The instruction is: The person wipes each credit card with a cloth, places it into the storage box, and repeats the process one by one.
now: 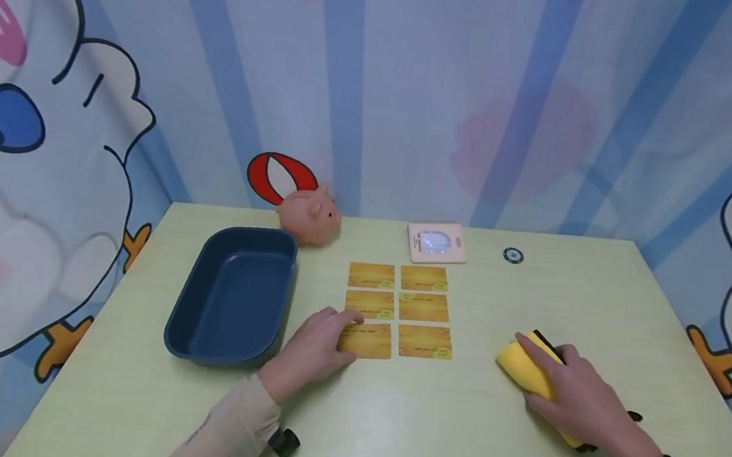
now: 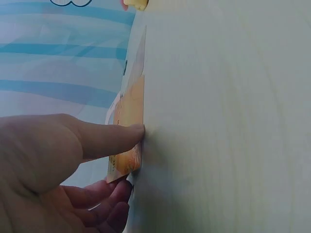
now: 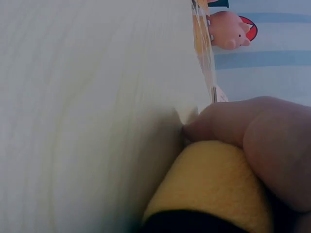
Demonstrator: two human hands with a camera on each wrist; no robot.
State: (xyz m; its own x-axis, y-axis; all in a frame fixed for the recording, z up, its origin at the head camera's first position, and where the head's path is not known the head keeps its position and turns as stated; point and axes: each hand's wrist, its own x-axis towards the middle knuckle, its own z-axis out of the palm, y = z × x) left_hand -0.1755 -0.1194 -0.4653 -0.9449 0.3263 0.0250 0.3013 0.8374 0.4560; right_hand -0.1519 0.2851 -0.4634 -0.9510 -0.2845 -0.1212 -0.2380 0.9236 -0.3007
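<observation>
Several orange cards (image 1: pixel 423 307) lie in a two-column grid at the middle of the pale green table (image 1: pixel 420 425). My left hand (image 1: pixel 318 345) is at the near-left card (image 1: pixel 371 343). In the left wrist view the thumb (image 2: pixel 112 138) presses that card's (image 2: pixel 129 111) edge while the fingers curl at its other side, and the card looks tilted off the table. To the right, my right hand (image 1: pixel 577 403) grips a yellow sponge (image 1: pixel 521 361) with a black side, resting on the table. The right wrist view shows the sponge (image 3: pixel 209 184) under the curled fingers (image 3: pixel 257 131).
A dark blue tray (image 1: pixel 182 314) stands left of the cards. Behind it is a pink pig toy (image 1: pixel 310 213), also in the right wrist view (image 3: pixel 227 30). A white tag (image 1: pixel 436 242) and a small dark round token (image 1: pixel 513 255) lie near the back edge. Curtains enclose the table.
</observation>
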